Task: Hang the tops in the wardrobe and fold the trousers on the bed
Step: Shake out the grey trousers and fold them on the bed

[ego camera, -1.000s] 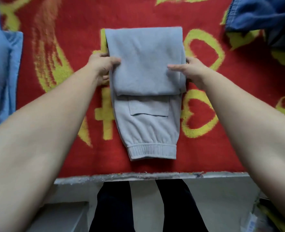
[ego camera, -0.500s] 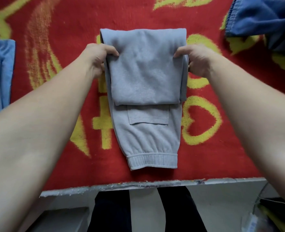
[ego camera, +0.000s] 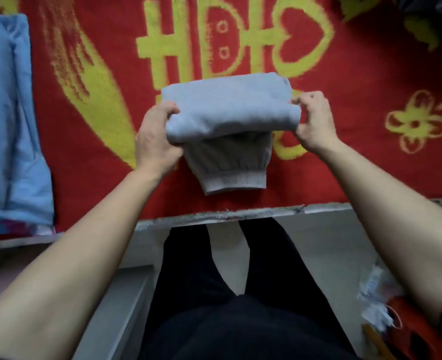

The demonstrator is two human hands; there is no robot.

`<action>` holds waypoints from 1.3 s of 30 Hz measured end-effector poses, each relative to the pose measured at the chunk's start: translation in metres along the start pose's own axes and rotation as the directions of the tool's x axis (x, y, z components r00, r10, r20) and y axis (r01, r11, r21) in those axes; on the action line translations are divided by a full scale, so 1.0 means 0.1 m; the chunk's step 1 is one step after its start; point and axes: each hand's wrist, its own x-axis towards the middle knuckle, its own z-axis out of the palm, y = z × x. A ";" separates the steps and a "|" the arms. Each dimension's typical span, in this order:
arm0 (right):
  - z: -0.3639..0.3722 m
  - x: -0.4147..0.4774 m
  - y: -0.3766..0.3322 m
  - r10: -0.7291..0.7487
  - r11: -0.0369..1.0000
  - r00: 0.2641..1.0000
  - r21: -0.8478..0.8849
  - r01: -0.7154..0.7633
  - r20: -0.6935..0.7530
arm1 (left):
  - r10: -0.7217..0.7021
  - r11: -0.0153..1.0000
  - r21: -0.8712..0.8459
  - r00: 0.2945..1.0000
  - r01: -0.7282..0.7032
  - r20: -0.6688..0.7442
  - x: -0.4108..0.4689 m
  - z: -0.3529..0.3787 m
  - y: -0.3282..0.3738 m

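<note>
Head view, left to right. A blue pillow lies at the bed's left side, well apart from the work. Our left grip holds the left edge of the grey trousers, fingers curled round the fabric. The trousers sit mid-bed on the red blanket, near the front edge. Their folded upper part is raised, and the cuff end lies below it. Our right grip pinches the right edge likewise. We judge that holding both edges level keeps the layers aligned, so the fold can land squarely over the cuffs.
</note>
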 end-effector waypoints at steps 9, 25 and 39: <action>0.34 -0.72 0.38 0.055 0.992 0.995 -0.117 -0.046 0.079 | 0.128 0.921 0.312 0.938 -0.232 0.322 -1.19 0.32 -0.12; 1.07 -0.42 0.30 -0.052 0.824 0.907 -0.496 0.276 0.418 | -0.122 0.762 0.584 0.824 -0.280 0.553 -0.51 1.16 -0.45; 1.07 -1.07 -0.19 0.583 0.799 0.806 0.254 -0.545 -0.103 | 0.005 0.804 0.540 0.910 -0.251 0.415 -0.13 0.72 0.08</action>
